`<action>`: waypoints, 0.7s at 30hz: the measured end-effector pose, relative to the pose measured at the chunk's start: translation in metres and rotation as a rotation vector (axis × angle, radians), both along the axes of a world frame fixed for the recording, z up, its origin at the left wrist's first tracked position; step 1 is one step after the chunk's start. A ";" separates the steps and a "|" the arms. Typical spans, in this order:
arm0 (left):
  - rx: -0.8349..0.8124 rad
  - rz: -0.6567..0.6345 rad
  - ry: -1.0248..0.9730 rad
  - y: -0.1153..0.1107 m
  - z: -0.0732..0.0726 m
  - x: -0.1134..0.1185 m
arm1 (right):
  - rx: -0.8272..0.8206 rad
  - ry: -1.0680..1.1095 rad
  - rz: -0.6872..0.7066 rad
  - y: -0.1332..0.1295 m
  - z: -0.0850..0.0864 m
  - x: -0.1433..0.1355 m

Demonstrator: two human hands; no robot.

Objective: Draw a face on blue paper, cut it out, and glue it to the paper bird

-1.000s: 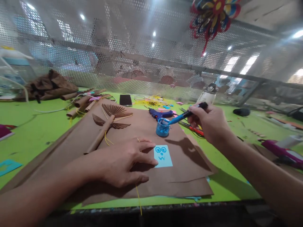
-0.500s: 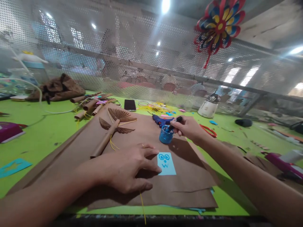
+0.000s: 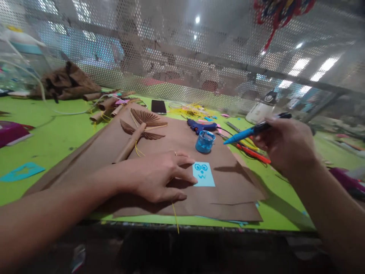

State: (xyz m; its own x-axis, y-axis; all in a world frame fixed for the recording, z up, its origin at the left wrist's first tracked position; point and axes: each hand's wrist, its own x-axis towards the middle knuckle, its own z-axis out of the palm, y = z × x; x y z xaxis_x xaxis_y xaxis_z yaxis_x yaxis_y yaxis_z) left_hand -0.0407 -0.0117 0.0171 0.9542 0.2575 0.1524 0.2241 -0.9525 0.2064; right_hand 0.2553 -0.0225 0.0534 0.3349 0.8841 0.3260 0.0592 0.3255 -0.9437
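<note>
My left hand (image 3: pixel 159 177) lies with fingers spread on brown paper (image 3: pixel 182 209), its fingertips on the left edge of a light-blue paper piece (image 3: pixel 210 179). A face with round eyes, a nose and a wavy mouth is drawn on that piece in darker blue. Raised to the right, my right hand (image 3: pixel 289 142) is closed around a black pen (image 3: pixel 262 127) whose front part is coated in blue. The blue tip points left, apart from the paper. Just left of the tip stands a small open jar of blue paint (image 3: pixel 205 142), smeared with blue outside.
A folded brown-paper figure (image 3: pixel 137 135) lies beyond my left hand. Behind the jar are a blue glue gun (image 3: pixel 201 125) and orange-handled pliers (image 3: pixel 253 153). A phone (image 3: pixel 158 107), yellow string (image 3: pixel 195 110) and paper rolls (image 3: pixel 107 104) lie farther back, before a perforated metal screen (image 3: pixel 171 64).
My right hand has lifted the pen out of the paint jar and moved right. The left hand stays on the paper piece. The camera view has tilted downward.
</note>
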 end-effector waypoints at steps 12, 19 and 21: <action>0.001 0.005 0.012 0.001 0.003 0.002 | -0.134 -0.170 0.253 -0.026 -0.040 -0.010; -0.010 0.010 -0.029 0.001 0.001 0.002 | -0.181 -0.236 0.312 -0.028 -0.041 -0.011; -0.009 0.006 -0.034 0.001 0.000 0.002 | -0.179 -0.252 0.313 -0.027 -0.042 -0.011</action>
